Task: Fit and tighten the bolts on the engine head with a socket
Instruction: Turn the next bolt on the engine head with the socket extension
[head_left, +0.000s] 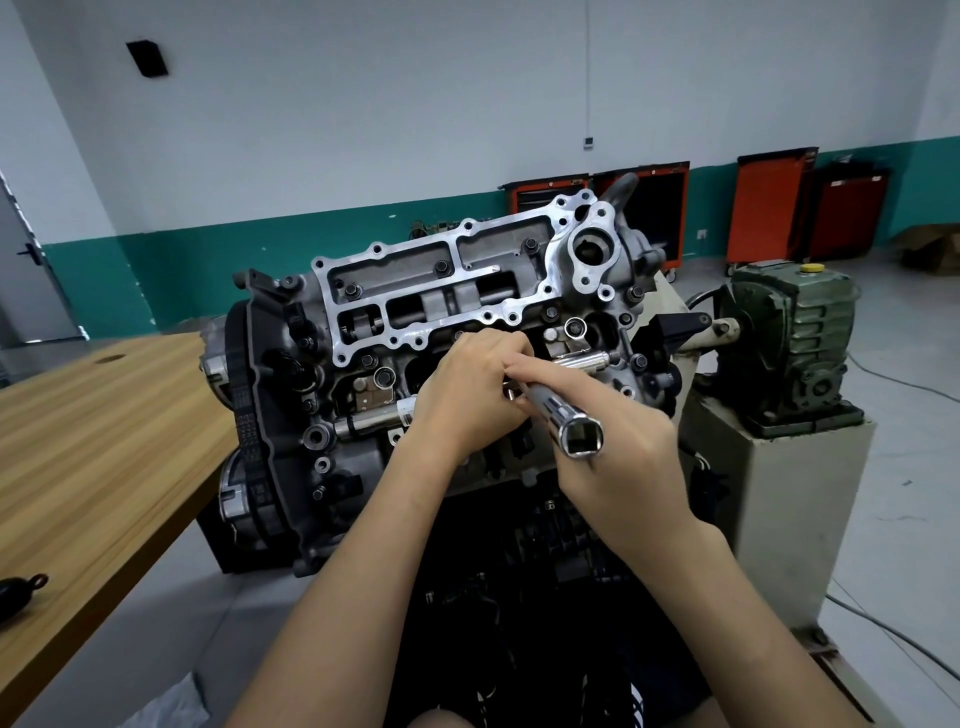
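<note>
- Fingers (535, 370) of the right hand (618, 447) wrap the long chrome socket (566, 421), whose square drive end points toward the camera.
- The left hand (462, 395) curls its fingers at the socket's far tip; I cannot tell whether they pinch anything.
- Both hands sit over the middle of the engine head (431, 291), with the socket tilted above it.
- A wooden table (104, 441) lies to the left, and a green gearbox (795, 332) stands to the right.

I see both hands over the engine head (441, 291). R hand (618, 447) grips a long chrome socket (566, 421), square drive end tilted up toward cam. L hand (467, 395) fingers curl round its far end. Wooden table (104, 441) on L, green gearbox (795, 332) on R, red tool cabinets (769, 202) at back wall.
</note>
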